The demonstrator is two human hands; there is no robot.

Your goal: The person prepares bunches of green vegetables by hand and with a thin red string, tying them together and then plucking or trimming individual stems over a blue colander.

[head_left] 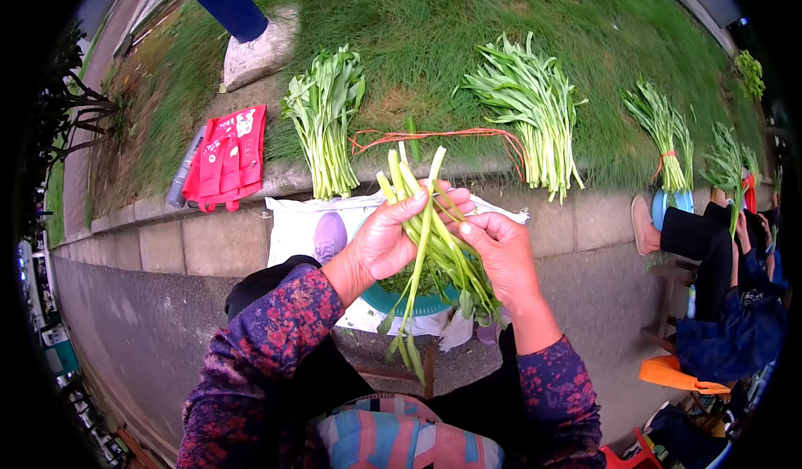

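My left hand (pixel 388 237) is closed around a small bunch of long-stemmed leafy greens (pixel 446 256). Their pale cut ends point up and away from me, and the leaves hang down toward my lap. On the bunch's right side, my right hand (pixel 506 260) pinches a thin stalk between thumb and fingers. Directly below is a teal plastic basin (pixel 436 304) with loose green leaves in it, partly hidden by my hands and the bunch. The basin rests on a white sack (pixel 288 231) spread over the ground.
Larger bundles of greens, one left (pixel 324 126) and one right (pixel 535 118), lie on the grass. Orange-red string (pixel 434 133) stretches between them. A red bag (pixel 230 156) sits on the kerb beside a blue post (pixel 221 1). People work with tied greens (pixel 664 135) at far right.
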